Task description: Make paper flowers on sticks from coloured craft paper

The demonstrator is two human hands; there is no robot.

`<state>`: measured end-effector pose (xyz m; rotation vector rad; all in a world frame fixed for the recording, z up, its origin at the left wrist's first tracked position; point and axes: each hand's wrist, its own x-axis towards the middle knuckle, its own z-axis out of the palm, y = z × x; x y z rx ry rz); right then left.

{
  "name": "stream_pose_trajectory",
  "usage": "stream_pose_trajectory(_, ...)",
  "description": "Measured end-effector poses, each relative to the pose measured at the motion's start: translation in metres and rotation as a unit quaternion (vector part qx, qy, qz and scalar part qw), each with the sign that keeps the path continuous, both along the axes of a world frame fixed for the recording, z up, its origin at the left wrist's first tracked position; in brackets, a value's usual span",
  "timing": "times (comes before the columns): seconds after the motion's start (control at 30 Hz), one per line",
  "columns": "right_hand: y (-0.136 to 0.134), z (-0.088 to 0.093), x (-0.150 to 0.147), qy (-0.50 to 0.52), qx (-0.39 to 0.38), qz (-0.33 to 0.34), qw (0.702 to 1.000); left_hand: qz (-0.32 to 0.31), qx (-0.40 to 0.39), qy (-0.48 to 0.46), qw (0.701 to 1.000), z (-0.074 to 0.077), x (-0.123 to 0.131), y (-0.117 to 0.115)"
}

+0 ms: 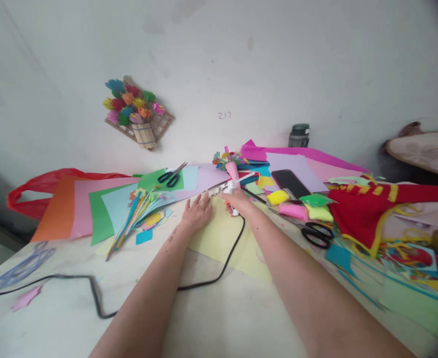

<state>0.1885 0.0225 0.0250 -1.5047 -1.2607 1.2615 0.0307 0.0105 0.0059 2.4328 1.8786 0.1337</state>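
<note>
My right hand (237, 200) is wrapped round a white glue gun (231, 187), with a pale stick jutting from its back and a black cord (231, 256) trailing from its grip. Flat on the table, fingers stretched out, lies my left hand (197, 213), at the upper left edge of a pale yellow paper sheet (219, 246). Just beyond both hands is a small patterned patch (217, 190) by the glue gun's front; its details are too small to make out. Close behind stands a pink paper cone with colourful paper shapes (232, 166).
Left are coloured sheets (80, 209), paper strips (133, 219) and black scissors (172, 176). Right lie a phone (290, 184), clay packets (293, 211), more scissors (317, 233) and red cloth (357, 211). A bottle (299, 135) stands by the wall; the cord crosses the table's front.
</note>
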Motion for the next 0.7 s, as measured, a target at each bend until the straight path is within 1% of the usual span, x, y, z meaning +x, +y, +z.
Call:
stream_pose_trajectory(0.2,0.0012,0.0007,-0.0030,-0.047,0.016,0.004,0.999,-0.002,0.008,0.017,1.000,0.0022,0.0026,-0.0030)
stream_pose_trajectory(0.27,0.0005,-0.0002,-0.0020,-0.036,0.014,0.001,0.999,-0.004,0.013,0.020,1.000,0.0017,0.0027,-0.0033)
stream_pose_trajectory(0.43,0.0012,-0.0046,0.0025,0.040,0.015,-0.029,0.999,-0.001,0.007,0.022,1.000,-0.0008,0.0007,-0.0024)
stream_pose_trajectory(0.53,0.0038,-0.0068,0.0025,0.039,0.013,-0.039,0.998,0.000,0.002,0.013,1.000,-0.0017,0.0003,-0.0016)
stream_pose_trajectory(0.7,0.0045,-0.0059,-0.0001,0.027,0.005,-0.032,0.999,0.006,0.002,0.003,1.000,-0.0021,0.0015,-0.0012)
